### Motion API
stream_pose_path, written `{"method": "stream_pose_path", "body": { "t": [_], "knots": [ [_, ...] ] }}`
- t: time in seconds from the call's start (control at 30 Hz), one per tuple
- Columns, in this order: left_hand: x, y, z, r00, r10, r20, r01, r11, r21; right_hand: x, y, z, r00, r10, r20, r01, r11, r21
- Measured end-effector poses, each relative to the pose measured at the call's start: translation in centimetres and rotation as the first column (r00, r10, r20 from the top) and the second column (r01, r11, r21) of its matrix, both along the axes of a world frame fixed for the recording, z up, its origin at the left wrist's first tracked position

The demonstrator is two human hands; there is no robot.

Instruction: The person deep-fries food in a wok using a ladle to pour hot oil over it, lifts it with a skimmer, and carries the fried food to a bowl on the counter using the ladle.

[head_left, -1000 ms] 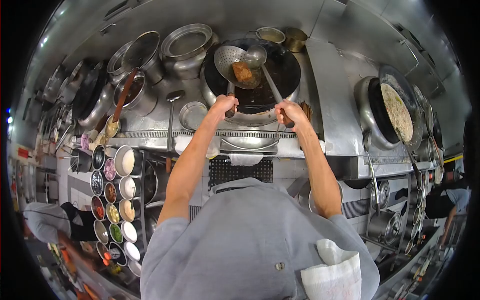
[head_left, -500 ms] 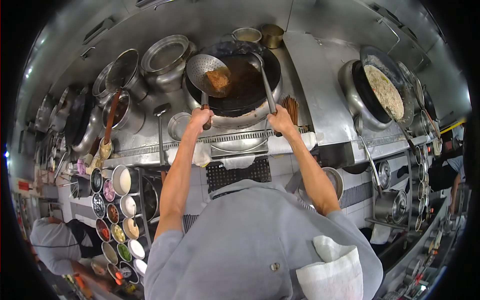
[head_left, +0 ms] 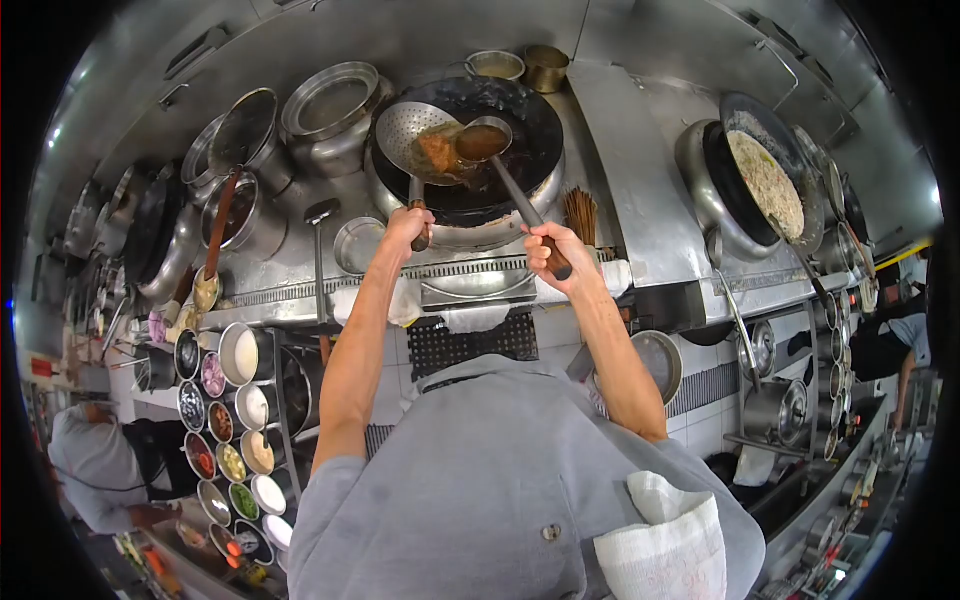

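My left hand (head_left: pixel 409 227) is closed around the handle of a perforated skimmer (head_left: pixel 402 128), held over the left side of a black wok (head_left: pixel 540 110). A browned piece of food (head_left: pixel 437 150) lies in the skimmer's bowl. My right hand (head_left: pixel 557 254) grips the dark handle of a ladle (head_left: pixel 483 141), whose bowl holds brown liquid and sits over the skimmer's right edge. Whether the two bowls touch, I cannot tell. Dark, wet-looking residue shows in the wok below them.
A bamboo brush (head_left: pixel 580 216) stands right of the wok. Several pots, one a lidded pot (head_left: pixel 330 105), line the left. Another wok (head_left: pixel 765 185) holds pale food at right. Seasoning containers (head_left: pixel 240 355) fill a lower-left rack. A person (head_left: pixel 95 465) bends at far left; another is at right.
The ladle has come up from the wok's right side to the skimmer and now holds liquid. My right hand has turned and drawn slightly back. Less liquid shows in the wok.
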State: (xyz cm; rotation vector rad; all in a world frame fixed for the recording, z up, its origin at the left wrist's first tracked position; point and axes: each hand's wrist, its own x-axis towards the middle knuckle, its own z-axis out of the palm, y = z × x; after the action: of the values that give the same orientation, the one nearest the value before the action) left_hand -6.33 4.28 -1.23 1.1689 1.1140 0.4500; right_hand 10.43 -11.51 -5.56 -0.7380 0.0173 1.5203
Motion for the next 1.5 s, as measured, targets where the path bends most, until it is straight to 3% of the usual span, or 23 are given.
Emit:
{"method": "stream_pose_path", "body": {
  "t": [0.3, 0.5, 0.57, 0.6, 0.67, 0.7, 0.77, 0.8, 0.87, 1.0, 1.07, 1.1, 1.17, 1.2, 1.23, 1.3, 1.43, 1.5],
  "knots": [
    [-0.5, 0.3, 0.7, 0.999, -0.038, 0.036, 0.037, 0.999, 0.021, -0.1, 1.9, 2.9, 0.968, 0.030, 0.250, -0.021, 0.999, -0.038],
    [-0.8, 0.0, 1.7, 0.995, -0.060, 0.077, 0.059, 0.998, 0.015, 0.3, 3.1, 3.5, 0.845, 0.054, 0.532, 0.001, 0.995, -0.103],
    [-0.9, 0.3, 1.4, 0.993, -0.076, 0.085, 0.076, 0.997, 0.001, 0.7, 3.3, 3.8, 0.646, 0.177, 0.742, -0.024, 0.977, -0.212],
    [-1.0, 0.4, 1.4, 0.993, -0.076, 0.085, 0.076, 0.997, 0.002, 1.1, 3.6, 3.5, 0.646, 0.177, 0.742, -0.025, 0.977, -0.211],
    [-1.2, 0.5, 1.5, 0.992, -0.080, 0.101, 0.083, 0.996, -0.024, 1.7, 4.1, 3.2, 0.374, 0.221, 0.901, -0.030, 0.974, -0.227],
    [-1.2, 0.6, 1.7, 0.991, -0.083, 0.102, 0.086, 0.996, -0.022, 1.9, 4.3, 3.2, 0.374, 0.219, 0.901, -0.027, 0.974, -0.225],
    [-1.4, 0.9, 1.2, 0.995, -0.060, 0.076, 0.060, 0.998, 0.006, 2.3, 4.6, 2.7, 0.184, 0.268, 0.946, 0.033, 0.960, -0.278],
    [-1.6, 1.3, 0.6, 0.995, -0.063, 0.076, 0.062, 0.998, 0.007, 2.4, 4.8, 2.2, 0.185, 0.266, 0.946, 0.035, 0.960, -0.277],
    [-1.9, 1.9, 0.0, 0.999, -0.041, 0.022, 0.040, 0.998, 0.046, 2.4, 5.1, 1.4, 0.034, 0.262, 0.965, 0.148, 0.953, -0.264],
    [-2.7, 2.7, -0.1, 0.999, -0.053, -0.001, 0.053, 0.994, 0.098, 1.5, 4.9, -0.3, 0.040, 0.232, 0.972, 0.192, 0.953, -0.235],
    [-3.0, 3.0, -0.2, 0.998, 0.009, -0.057, 0.003, 0.978, 0.208, 0.5, 4.5, -1.1, 0.317, 0.185, 0.930, 0.164, 0.955, -0.246],
    [-3.1, 3.1, -0.2, 0.998, 0.001, -0.055, 0.010, 0.978, 0.208, 0.0, 4.3, -1.4, 0.316, 0.182, 0.931, 0.172, 0.954, -0.245],
    [-3.4, 3.4, -0.3, 0.997, 0.033, -0.073, -0.012, 0.965, 0.263, -1.3, 3.8, -1.9, 0.803, 0.027, 0.595, 0.104, 0.977, -0.184],
    [-3.6, 3.5, -0.3, 0.997, 0.026, -0.072, -0.006, 0.966, 0.260, -1.7, 3.6, -1.9, 0.921, -0.033, 0.389, 0.100, 0.983, -0.154],
    [-3.7, 3.6, -0.2, 0.996, 0.035, -0.085, -0.012, 0.966, 0.257, -2.1, 3.3, -1.9, 0.920, -0.037, 0.390, 0.106, 0.982, -0.156],
    [-4.0, 3.9, -0.2, 0.994, 0.041, -0.097, -0.015, 0.967, 0.255, -2.7, 2.7, -1.9, 0.995, -0.092, 0.026, 0.093, 0.995, -0.030],
    [-4.4, 4.5, 0.1, 0.997, 0.010, -0.076, 0.007, 0.976, 0.219, -4.0, 1.6, -1.5, 0.987, -0.101, -0.121, 0.106, 0.994, 0.029],
    [-4.6, 5.0, 0.3, 0.998, -0.039, -0.054, 0.049, 0.981, 0.186, -4.6, 1.1, -1.0, 0.990, -0.103, -0.095, 0.106, 0.994, 0.028]
  ]
}}
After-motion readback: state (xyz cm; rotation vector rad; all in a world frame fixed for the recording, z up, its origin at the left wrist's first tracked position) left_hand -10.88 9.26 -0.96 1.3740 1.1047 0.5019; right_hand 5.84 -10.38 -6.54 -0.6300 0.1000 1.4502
